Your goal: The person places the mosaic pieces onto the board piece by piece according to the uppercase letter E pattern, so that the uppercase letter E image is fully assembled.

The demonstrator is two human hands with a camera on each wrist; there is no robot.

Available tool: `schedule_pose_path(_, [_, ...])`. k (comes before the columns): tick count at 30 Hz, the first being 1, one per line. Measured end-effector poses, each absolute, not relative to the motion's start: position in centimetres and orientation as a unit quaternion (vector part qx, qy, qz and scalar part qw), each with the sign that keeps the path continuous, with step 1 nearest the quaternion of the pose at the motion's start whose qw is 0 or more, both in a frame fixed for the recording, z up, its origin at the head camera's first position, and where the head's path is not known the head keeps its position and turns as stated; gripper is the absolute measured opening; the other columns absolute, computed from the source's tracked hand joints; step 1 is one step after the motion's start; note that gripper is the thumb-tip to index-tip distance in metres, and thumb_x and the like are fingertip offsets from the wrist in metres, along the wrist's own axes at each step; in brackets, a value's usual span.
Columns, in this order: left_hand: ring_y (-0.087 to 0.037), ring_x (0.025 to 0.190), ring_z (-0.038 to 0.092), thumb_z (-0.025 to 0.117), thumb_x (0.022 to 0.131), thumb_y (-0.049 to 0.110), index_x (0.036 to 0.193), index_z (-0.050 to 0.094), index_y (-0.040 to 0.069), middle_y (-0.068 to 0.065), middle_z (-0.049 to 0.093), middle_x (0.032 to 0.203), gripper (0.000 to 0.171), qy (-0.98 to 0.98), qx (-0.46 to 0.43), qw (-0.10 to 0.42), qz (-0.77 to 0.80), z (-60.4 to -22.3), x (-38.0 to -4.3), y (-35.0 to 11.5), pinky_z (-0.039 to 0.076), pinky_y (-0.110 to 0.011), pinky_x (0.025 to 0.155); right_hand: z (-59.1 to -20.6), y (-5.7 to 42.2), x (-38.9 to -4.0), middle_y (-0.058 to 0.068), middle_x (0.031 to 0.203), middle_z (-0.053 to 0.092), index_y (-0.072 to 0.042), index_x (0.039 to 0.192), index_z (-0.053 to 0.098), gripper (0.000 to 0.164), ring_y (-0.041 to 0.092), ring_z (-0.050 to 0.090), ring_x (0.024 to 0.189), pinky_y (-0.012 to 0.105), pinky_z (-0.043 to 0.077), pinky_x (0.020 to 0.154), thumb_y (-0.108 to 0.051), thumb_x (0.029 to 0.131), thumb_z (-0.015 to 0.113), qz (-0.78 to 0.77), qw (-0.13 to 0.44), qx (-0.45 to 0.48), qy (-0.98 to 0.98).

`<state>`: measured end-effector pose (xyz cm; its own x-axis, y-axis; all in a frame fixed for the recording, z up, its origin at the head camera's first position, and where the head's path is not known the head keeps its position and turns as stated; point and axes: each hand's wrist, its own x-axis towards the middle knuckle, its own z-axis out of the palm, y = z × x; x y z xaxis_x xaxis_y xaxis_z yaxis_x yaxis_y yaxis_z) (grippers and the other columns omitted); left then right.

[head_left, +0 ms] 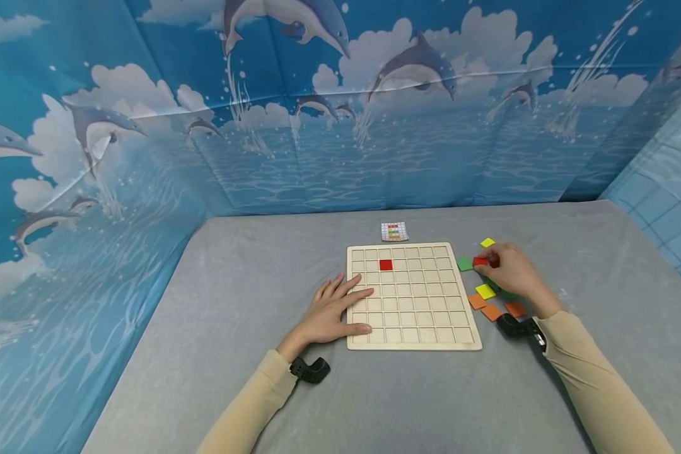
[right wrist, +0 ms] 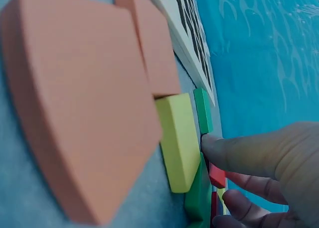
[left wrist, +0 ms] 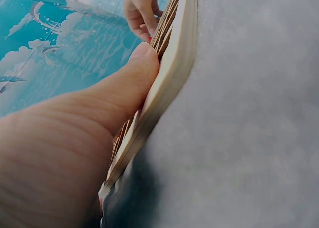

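Note:
A light wooden grid board lies on the table, with one red square tile in an upper cell. My left hand rests spread on the board's left side, fingers straight; in the left wrist view its thumb lies over the board's edge. Right of the board, my right hand pinches another red tile between thumb and fingers. In the right wrist view this red tile shows beside the thumb. Around that hand lie a green tile, yellow tiles and orange tiles.
A small printed card with a coloured grid lies behind the board. The grey tabletop extends on both sides. A blue dolphin-print curtain hangs along the back and left. Each wrist wears a black strap.

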<state>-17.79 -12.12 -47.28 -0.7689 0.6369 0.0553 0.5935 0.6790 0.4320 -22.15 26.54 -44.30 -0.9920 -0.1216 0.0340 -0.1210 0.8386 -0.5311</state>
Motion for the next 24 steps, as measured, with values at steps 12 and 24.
schedule_pose_path(12, [-0.029,0.143,0.0,0.06,0.086,0.056,0.148,0.036,0.028,-0.001,0.016,0.157,0.072,0.913,0.341,0.042,0.222,-47.2,-17.8,-12.2,0.0,-0.051,0.11,-44.1,26.9,-21.7,0.013,0.082,0.058,0.002,0.102,0.054,0.025,0.026,0.05,0.068,0.035,0.038,0.058,-0.014,0.088,0.067,-0.295,0.01,-0.052,0.954])
schedule_pose_path(24, [-0.028,0.143,0.0,0.059,0.087,0.057,0.148,0.036,0.029,-0.001,0.015,0.157,0.071,0.913,0.339,0.047,0.222,-47.2,-17.7,-12.2,0.0,-0.051,0.11,-43.9,26.3,-20.9,0.01,0.083,0.056,0.002,0.1,0.058,0.026,0.023,0.05,0.068,0.032,0.041,0.054,-0.021,0.091,0.066,-0.35,-0.041,-0.051,0.934])
